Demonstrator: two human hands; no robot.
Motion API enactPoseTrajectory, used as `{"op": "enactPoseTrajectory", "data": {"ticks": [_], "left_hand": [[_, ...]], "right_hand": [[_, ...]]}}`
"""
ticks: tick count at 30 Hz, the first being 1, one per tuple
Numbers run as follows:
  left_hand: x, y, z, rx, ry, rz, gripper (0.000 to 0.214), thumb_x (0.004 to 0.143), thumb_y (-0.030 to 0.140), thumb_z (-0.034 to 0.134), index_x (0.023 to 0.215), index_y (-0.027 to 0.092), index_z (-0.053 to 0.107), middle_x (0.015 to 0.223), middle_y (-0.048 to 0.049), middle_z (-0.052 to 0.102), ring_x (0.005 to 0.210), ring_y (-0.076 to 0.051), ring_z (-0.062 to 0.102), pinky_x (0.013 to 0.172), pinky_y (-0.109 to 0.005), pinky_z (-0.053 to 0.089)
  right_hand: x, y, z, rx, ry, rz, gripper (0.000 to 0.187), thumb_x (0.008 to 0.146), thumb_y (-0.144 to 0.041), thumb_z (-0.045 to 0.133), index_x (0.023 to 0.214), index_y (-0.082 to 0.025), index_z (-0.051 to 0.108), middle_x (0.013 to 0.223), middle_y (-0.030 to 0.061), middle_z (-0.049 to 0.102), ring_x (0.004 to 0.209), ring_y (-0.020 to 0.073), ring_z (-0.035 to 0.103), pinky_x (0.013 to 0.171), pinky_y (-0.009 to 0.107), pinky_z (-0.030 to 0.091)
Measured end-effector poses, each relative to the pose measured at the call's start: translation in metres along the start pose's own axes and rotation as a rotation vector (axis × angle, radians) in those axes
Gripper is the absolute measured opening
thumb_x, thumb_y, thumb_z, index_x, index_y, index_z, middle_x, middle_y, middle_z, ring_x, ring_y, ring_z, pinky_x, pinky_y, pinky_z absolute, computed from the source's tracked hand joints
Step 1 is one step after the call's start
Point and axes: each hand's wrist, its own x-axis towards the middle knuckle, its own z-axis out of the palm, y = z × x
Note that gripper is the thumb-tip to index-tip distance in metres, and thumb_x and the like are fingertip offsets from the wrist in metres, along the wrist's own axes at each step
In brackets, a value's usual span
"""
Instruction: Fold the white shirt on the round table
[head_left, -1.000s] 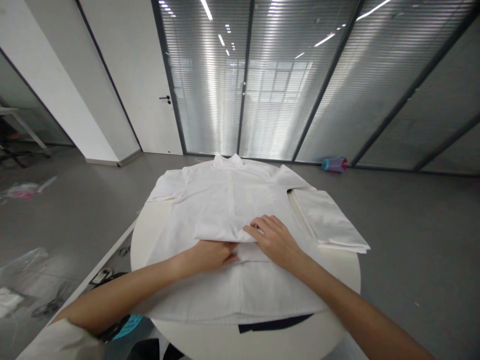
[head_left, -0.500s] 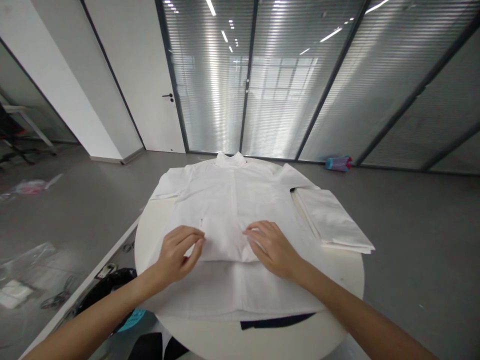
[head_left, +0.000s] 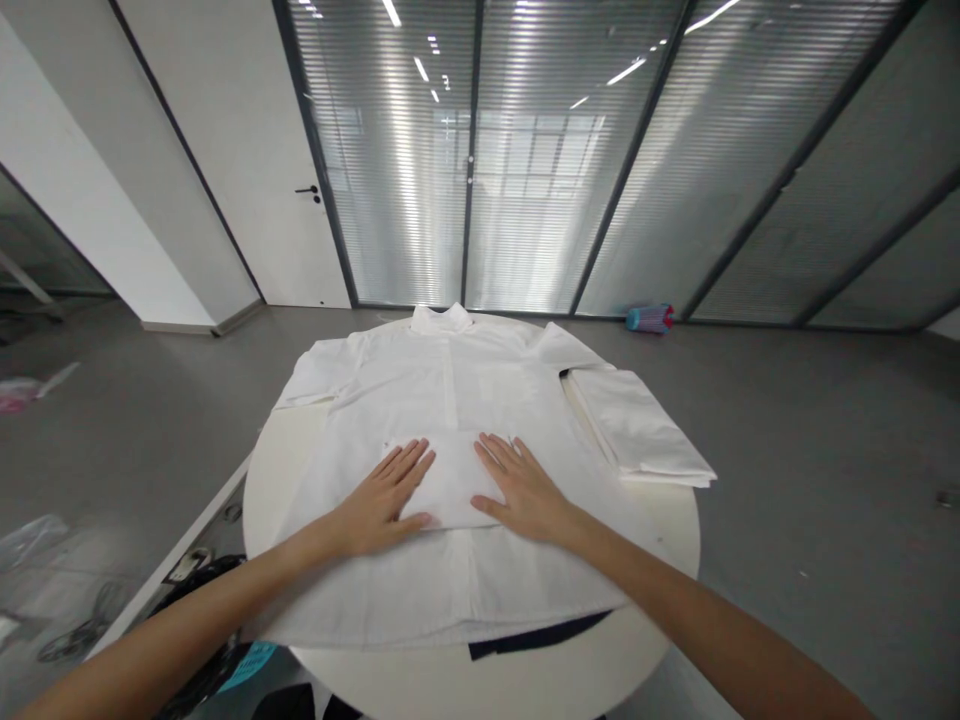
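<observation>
A white short-sleeved shirt (head_left: pixel 405 385) lies spread flat, its collar at the far side. On its lower middle lies a rectangular white cloth piece (head_left: pixel 454 490); whether it is a separate piece or part of the shirt I cannot tell. My left hand (head_left: pixel 386 505) rests palm down on the piece's left part, fingers stretched out. Across from it, my right hand (head_left: pixel 525 495) lies flat on the right part, fingers spread. Neither hand grips anything.
Under the shirt is a round white table (head_left: pixel 517 675). A folded white garment (head_left: pixel 645 425) overhangs its right edge. Dark cloth (head_left: pixel 540 637) shows below the shirt's hem. A bin with a black bag (head_left: pixel 206 655) stands at the lower left. A blue-and-pink basket (head_left: pixel 649 319) lies by the glass wall.
Both hands went from curled fingers at the cloth piece to lying flat on it with fingers stretched. The camera view has turned slightly to the right.
</observation>
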Motion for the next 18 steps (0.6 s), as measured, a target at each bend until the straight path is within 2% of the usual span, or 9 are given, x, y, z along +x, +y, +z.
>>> {"op": "enactPoseTrajectory", "data": {"ticks": [2, 4, 6, 7, 9, 12, 15, 18], "left_hand": [[0.002, -0.011, -0.005, -0.052, 0.095, -0.171, 0.068, 0.099, 0.054, 0.041, 0.156, 0.021, 0.028, 0.158, -0.0160, 0.033, 0.145, -0.031, 0.033, 0.117, -0.049, 0.030], [0.008, -0.025, -0.009, -0.047, 0.174, -0.418, 0.066, 0.093, 0.059, 0.048, 0.147, 0.019, 0.045, 0.142, -0.0182, 0.046, 0.132, -0.035, 0.045, 0.109, -0.056, 0.037], [0.014, -0.037, -0.014, -0.033, 0.143, -0.585, 0.068, 0.082, 0.065, 0.059, 0.131, 0.019, 0.059, 0.127, -0.0169, 0.051, 0.121, -0.038, 0.050, 0.103, -0.061, 0.038], [0.017, -0.041, -0.016, -0.046, 0.107, -0.617, 0.067, 0.077, 0.067, 0.064, 0.123, 0.019, 0.062, 0.123, -0.0156, 0.052, 0.118, -0.039, 0.051, 0.102, -0.062, 0.038], [0.017, -0.044, -0.020, -0.155, 0.058, -0.595, 0.065, 0.069, 0.065, 0.071, 0.114, 0.019, 0.060, 0.118, -0.0133, 0.053, 0.113, -0.036, 0.053, 0.099, -0.058, 0.041], [0.007, -0.036, -0.028, -0.497, -0.010, -0.465, 0.066, 0.071, 0.056, 0.074, 0.119, 0.022, 0.043, 0.109, -0.0086, 0.059, 0.101, -0.027, 0.060, 0.091, -0.047, 0.050], [-0.008, -0.018, -0.039, -0.695, -0.047, -0.384, 0.077, 0.071, 0.042, 0.078, 0.126, 0.028, 0.026, 0.106, -0.0043, 0.061, 0.100, -0.023, 0.064, 0.088, -0.041, 0.054], [-0.009, 0.000, -0.057, -0.741, 0.000, -0.388, 0.086, 0.074, 0.032, 0.075, 0.137, 0.031, 0.016, 0.099, -0.0014, 0.060, 0.090, -0.021, 0.068, 0.080, -0.038, 0.058]], "right_hand": [[0.010, 0.008, -0.007, 0.036, 0.011, 0.065, 0.068, 0.101, -0.059, 0.031, 0.153, -0.016, 0.037, 0.154, 0.0165, 0.042, 0.142, 0.0292, 0.036, 0.116, 0.051, 0.028], [0.024, 0.018, -0.015, 0.033, 0.007, 0.187, 0.064, 0.100, -0.057, 0.035, 0.148, -0.015, 0.044, 0.143, 0.0183, 0.052, 0.133, 0.0323, 0.045, 0.108, 0.051, 0.035], [0.038, 0.030, -0.024, 0.025, -0.062, 0.276, 0.065, 0.094, -0.061, 0.048, 0.138, -0.014, 0.055, 0.130, 0.0205, 0.058, 0.122, 0.0360, 0.050, 0.101, 0.051, 0.040], [0.043, 0.035, -0.028, 0.036, -0.109, 0.290, 0.064, 0.090, -0.063, 0.055, 0.131, -0.014, 0.061, 0.124, 0.0203, 0.059, 0.118, 0.0364, 0.051, 0.099, 0.050, 0.040], [0.049, 0.043, -0.037, 0.103, -0.165, 0.287, 0.059, 0.081, -0.062, 0.067, 0.117, -0.015, 0.067, 0.116, 0.0175, 0.060, 0.112, 0.0340, 0.053, 0.096, 0.045, 0.042], [0.047, 0.045, -0.049, 0.351, -0.163, 0.270, 0.057, 0.074, -0.055, 0.077, 0.113, -0.017, 0.060, 0.104, 0.0083, 0.062, 0.094, 0.0250, 0.057, 0.082, 0.034, 0.045], [0.038, 0.041, -0.060, 0.653, -0.173, 0.243, 0.052, 0.076, -0.049, 0.074, 0.115, -0.021, 0.055, 0.087, -0.0011, 0.059, 0.074, 0.0164, 0.055, 0.065, 0.026, 0.043], [0.023, 0.038, -0.070, 0.764, -0.108, 0.190, 0.045, 0.078, -0.043, 0.073, 0.116, -0.022, 0.059, 0.094, 0.0001, 0.061, 0.078, 0.0156, 0.057, 0.069, 0.026, 0.045]]}}
